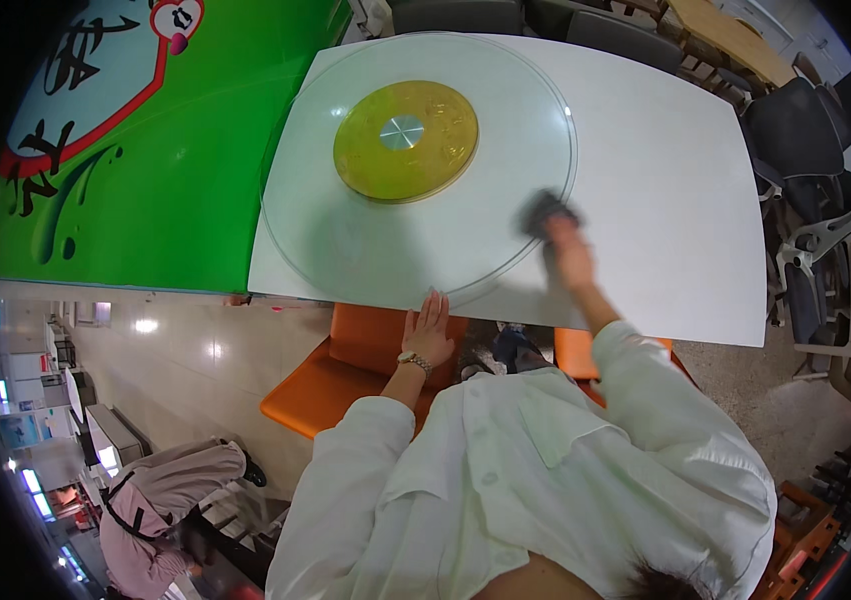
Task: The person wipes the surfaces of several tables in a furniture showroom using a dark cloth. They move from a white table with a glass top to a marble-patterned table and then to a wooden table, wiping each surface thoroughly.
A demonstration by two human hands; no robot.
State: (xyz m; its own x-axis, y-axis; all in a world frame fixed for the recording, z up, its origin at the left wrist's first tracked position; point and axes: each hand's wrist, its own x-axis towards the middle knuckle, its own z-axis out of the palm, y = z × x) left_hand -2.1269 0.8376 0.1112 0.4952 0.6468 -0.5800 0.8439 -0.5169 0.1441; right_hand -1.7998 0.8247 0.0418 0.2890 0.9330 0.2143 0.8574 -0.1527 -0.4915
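Note:
A round glass turntable (pixel 470 232) lies on a white table (pixel 665 210), with a round gold base (pixel 365 165) and a silver centre disc (pixel 402 132) showing at its middle. My right hand (pixel 572 253) grips a dark grey cloth (pixel 545 213) at the right rim of the glass. Both hand and cloth are blurred. At the table's near edge, my left hand (pixel 429 330) has its fingertips on the glass rim and holds nothing. A metal wristwatch (pixel 415 363) is on my left wrist.
A green printed panel (pixel 192 195) adjoins the table on the left. Orange chairs (pixel 335 390) stand against the near side. Dark grey chairs (pixel 793 127) are at the right and beyond the far edge. Behind me at lower left is another person (pixel 147 517).

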